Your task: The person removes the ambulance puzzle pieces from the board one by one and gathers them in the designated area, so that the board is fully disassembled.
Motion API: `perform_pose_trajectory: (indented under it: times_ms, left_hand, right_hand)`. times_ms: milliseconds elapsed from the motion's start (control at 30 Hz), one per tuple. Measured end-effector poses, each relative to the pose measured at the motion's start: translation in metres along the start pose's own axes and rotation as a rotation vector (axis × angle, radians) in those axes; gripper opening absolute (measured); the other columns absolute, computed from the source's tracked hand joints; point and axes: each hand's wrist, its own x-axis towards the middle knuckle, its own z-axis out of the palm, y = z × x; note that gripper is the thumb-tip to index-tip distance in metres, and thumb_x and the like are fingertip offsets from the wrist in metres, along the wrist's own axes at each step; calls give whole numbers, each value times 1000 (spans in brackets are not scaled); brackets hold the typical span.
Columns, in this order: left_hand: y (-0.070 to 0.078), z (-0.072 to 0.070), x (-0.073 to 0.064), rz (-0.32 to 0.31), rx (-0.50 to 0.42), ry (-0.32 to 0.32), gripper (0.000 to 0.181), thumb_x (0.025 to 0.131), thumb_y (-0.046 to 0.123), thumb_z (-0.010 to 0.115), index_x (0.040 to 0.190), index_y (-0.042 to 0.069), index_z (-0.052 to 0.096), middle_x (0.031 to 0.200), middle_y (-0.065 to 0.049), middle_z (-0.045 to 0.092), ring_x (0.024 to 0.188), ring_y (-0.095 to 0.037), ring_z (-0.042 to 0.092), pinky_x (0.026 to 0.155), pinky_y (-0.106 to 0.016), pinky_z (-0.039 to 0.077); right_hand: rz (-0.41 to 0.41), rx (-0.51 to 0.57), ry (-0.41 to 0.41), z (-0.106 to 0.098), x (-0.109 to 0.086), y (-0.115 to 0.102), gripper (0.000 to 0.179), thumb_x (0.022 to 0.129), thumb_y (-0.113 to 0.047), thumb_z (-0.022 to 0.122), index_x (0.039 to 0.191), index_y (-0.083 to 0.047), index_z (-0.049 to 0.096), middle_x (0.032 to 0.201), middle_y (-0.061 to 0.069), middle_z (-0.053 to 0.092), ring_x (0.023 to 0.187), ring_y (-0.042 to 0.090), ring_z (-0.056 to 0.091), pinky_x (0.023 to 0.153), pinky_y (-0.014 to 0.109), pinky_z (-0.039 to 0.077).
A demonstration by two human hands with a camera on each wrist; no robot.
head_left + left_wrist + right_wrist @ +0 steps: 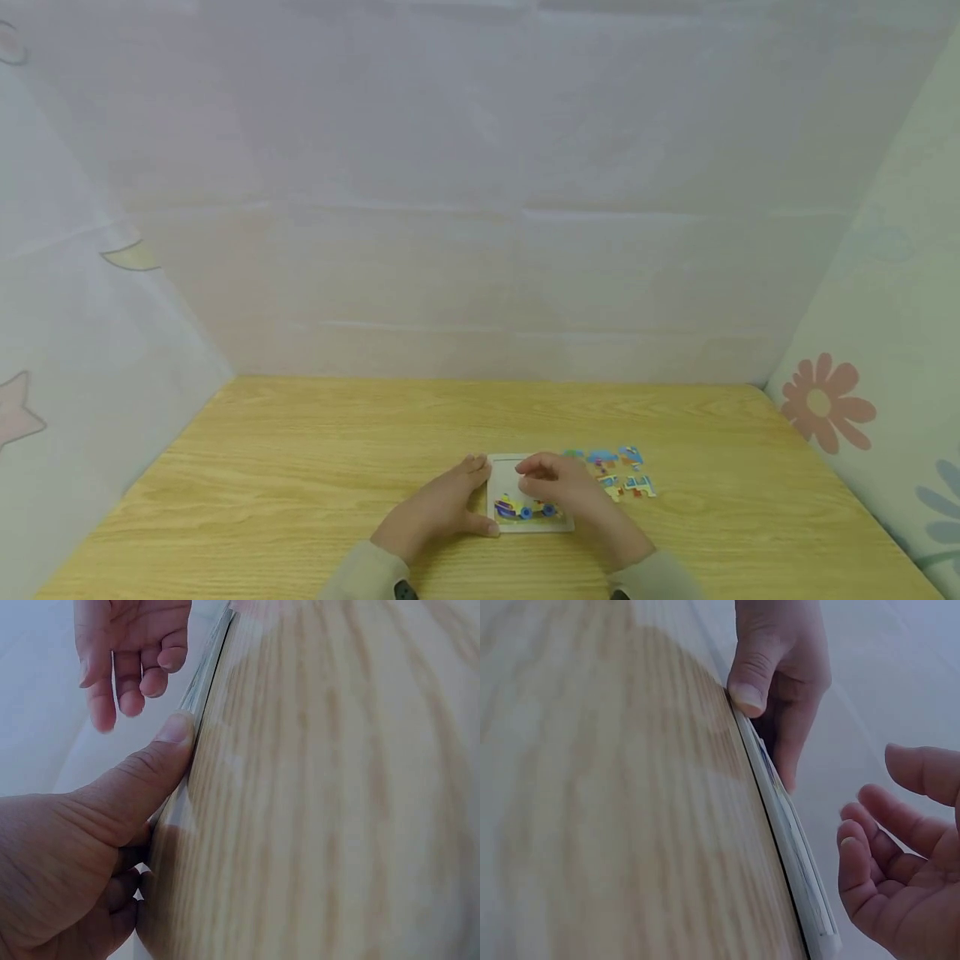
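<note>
- head view: a wooden table point(300, 467) runs back to a pale hanging sheet point(480, 208), with printed sheets rising along its left and right edges; a red flower print point(825, 404) shows on the right one.
- a white-rimmed puzzle board point(506, 481) lies flat near the table's front, between the two hands; the tabletop stretches wide to the left, and also beyond the loose pieces to the right.
- the left hand point(450, 500) grasps the board's left side, thumb at the near corner, fingertips by the far one.
- the right hand point(566, 487) is held over the board's right part, fingers loosely bent and grasping nothing that shows.
- along the board's near side sit fitted pieces point(517, 508) with a colourful vehicle picture; its upper part shows plain white.
- loose pieces point(640, 486) lie in two rough rows just right of the board, some partly behind the right hand.
- left wrist view: the left thumb presses against the board's edge; the right hand's fingers hang relaxed, apart from it.
- right wrist view: the board's thin edge runs slantwise, with the left thumb touching its far end; the right hand's half-curled fingers and separate thumb are just beside it, released.
</note>
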Motion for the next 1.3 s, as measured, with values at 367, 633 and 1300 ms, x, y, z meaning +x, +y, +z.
perform_pose_trajectory:
  times_ms: [367,633,1300]
  left_hand:
    - [-2,1,0,15,-8,-1,91,73,48,72,141,0,35,150,-14,27,139,-32,22,112,-47,24]
    - [-3,2,1,15,-17,-6,92,72,48,72,141,0,34,151,-14,26,139,-32,22,112,-47,24]
    - [-6,2,-1,35,-35,6,93,72,47,72,141,-1,33,150,-16,26,139,-34,22,112,-48,23]
  right_hand:
    - [-81,-222,-70,18,3,-6,35,80,-18,71,110,-2,63,99,6,62,87,17,54,72,29,49]
    - [-94,-412,-29,28,3,-2,38,69,-11,75,104,0,65,89,2,53,79,14,46,68,26,43]
    - [-41,-503,-61,32,17,-16,26,62,-2,82,78,-7,62,70,-2,51,64,10,43,56,22,40]
